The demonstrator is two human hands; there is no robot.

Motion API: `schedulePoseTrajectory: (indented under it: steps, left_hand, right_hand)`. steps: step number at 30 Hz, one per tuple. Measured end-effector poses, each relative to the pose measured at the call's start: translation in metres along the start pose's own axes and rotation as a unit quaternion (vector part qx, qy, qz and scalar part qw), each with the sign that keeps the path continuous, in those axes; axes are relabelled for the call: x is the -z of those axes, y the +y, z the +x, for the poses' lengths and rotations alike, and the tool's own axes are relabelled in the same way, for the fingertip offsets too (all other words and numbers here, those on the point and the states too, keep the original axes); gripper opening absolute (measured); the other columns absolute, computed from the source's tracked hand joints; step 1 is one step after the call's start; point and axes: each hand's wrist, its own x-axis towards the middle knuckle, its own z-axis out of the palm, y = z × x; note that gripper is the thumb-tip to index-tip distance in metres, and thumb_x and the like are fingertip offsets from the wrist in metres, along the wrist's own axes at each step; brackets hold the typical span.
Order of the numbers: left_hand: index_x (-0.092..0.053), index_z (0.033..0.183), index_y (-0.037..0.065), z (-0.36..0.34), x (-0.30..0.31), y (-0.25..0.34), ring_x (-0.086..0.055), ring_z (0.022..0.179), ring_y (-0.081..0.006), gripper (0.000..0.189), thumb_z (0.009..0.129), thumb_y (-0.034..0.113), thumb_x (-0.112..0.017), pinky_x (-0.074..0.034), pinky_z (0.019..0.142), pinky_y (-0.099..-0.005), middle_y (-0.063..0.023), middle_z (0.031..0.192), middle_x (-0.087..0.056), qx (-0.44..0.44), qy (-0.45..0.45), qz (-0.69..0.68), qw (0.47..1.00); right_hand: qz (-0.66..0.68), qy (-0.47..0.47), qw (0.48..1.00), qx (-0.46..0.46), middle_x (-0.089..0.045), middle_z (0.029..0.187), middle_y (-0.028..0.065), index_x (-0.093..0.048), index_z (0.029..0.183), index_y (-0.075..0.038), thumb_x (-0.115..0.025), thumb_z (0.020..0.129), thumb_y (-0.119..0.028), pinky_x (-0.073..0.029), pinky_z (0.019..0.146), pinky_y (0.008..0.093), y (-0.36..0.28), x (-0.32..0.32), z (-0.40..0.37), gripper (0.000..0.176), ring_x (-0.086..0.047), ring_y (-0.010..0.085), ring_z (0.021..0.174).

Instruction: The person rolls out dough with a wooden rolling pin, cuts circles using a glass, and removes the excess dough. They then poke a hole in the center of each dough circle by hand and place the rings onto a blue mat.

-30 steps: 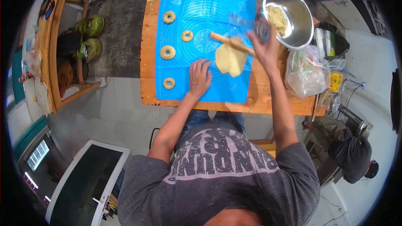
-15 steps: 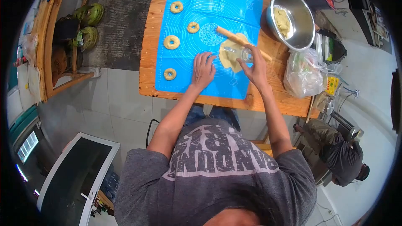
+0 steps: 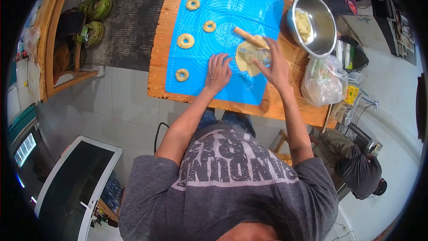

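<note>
On the counter (image 3: 158,64), right hand (image 3: 278,70) grips a clear glass (image 3: 264,56) over flattened dough (image 3: 242,64), while left hand (image 3: 218,72), grasping nothing, rests palm-down on the blue mat (image 3: 187,60) beneath, apparently to keep it from sliding.

Dark grey shirt (image 3: 236,201): large pale block letters, inverted and creased; N and D discernible, full wording unclear. Blue mat (image 3: 198,64), yellow packet (image 3: 351,94): print too small to read.
</note>
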Motion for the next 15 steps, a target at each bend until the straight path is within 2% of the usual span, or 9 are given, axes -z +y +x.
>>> schedulePoseTrajectory:
  steps: [2,5,8,11,15]
  left_hand:
    - [-0.053,0.115,0.006,0.0,0.001,0.0,-0.045,0.117,-0.0312,0.034,0.082,0.009,-0.055,-0.031,0.105,-0.051,-0.0136,0.117,-0.049,0.004,-0.001,-0.001,1.0]
    - [-0.052,0.116,0.006,0.001,0.0,0.001,-0.044,0.118,-0.0306,0.034,0.082,0.009,-0.055,-0.03,0.106,-0.0505,-0.013,0.119,-0.048,0.006,-0.006,-0.004,1.0]
    - [-0.052,0.116,0.007,-0.001,-0.001,-0.002,-0.042,0.12,-0.0296,0.035,0.082,0.009,-0.056,-0.029,0.108,-0.05,-0.0121,0.121,-0.047,0.009,-0.008,0.005,1.0]
    - [-0.053,0.116,0.007,-0.005,-0.005,-0.002,-0.04,0.121,-0.0286,0.035,0.082,0.01,-0.056,-0.028,0.109,-0.0495,-0.0112,0.122,-0.045,0.012,-0.009,0.013,1.0]
    - [-0.053,0.116,0.007,-0.004,-0.004,-0.002,-0.039,0.123,-0.0273,0.037,0.08,0.011,-0.059,-0.028,0.109,-0.0482,-0.0107,0.122,-0.044,0.015,-0.008,0.024,1.0]
  right_hand:
    - [-0.035,0.061,0.996,0.061,-0.055,0.119,0.0125,-0.049,0.128,-0.01,-0.065,0.085,-0.034,-0.049,0.085,0.0419,0.003,-0.002,0.016,0.052,-0.055,0.0346,0.109]
    - [-0.166,-0.026,0.959,0.227,-0.055,0.117,0.0138,-0.053,0.124,-0.01,-0.06,0.087,-0.04,-0.047,0.088,0.0415,0.014,-0.009,0.031,0.048,-0.054,0.0349,0.11]
    - [-0.158,-0.127,0.941,0.271,-0.058,0.111,0.0122,-0.058,0.115,-0.009,-0.06,0.086,-0.038,-0.051,0.081,0.0388,0.028,-0.016,0.031,0.041,-0.057,0.0315,0.103]
    - [-0.131,-0.156,0.945,0.256,-0.059,0.097,0.0096,-0.062,0.1,-0.008,-0.062,0.084,-0.029,-0.052,0.069,0.0375,0.034,-0.021,0.03,0.027,-0.06,0.0286,0.089]
    - [-0.15,-0.132,0.941,0.273,-0.056,0.083,0.0074,-0.061,0.086,-0.006,-0.064,0.078,-0.02,-0.051,0.059,0.0379,0.047,-0.034,0.034,0.016,-0.06,0.0265,0.076]
